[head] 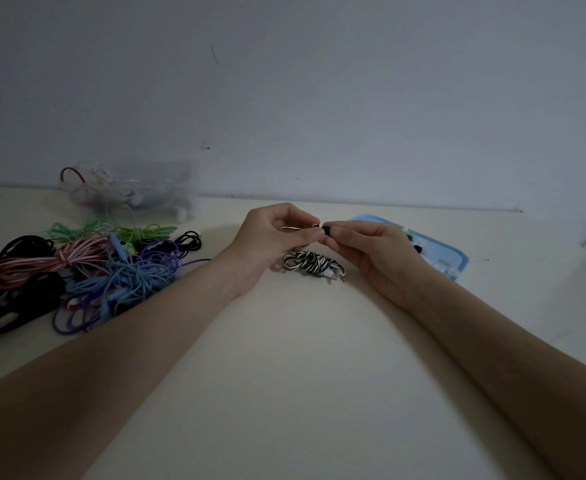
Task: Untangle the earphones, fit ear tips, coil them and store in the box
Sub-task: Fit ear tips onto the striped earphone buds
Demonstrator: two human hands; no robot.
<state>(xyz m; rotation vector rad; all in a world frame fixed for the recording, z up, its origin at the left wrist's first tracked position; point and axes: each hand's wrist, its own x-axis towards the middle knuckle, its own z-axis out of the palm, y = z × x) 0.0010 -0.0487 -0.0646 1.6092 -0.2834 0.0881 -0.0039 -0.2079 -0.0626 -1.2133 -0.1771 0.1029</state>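
- At far left on the worktop [302, 358] lies a pile [76, 271] of tangled earphones in black, pink, blue, purple and green; by the look of it, most of the job is still ahead.
- Behind the pile, against the wall, stands a clear box [135, 192] with some pale and red cords already in it, so I judge a few sets are stored.
- The left hand [270, 237] has its fingers curled, pinching what seems to be an earbud [315, 226] at its fingertips.
- Right against it, the right hand [378, 251] pinches a small black tip [328, 231]; the fitting step looks under way.
- Below the hands lies the striped cord [314, 264], already bundled on the worktop, its plug at the right end.
- At right sits a blue tray [457, 254] with loose white and black tips.
- Left for this set: finish the tips, then store it.
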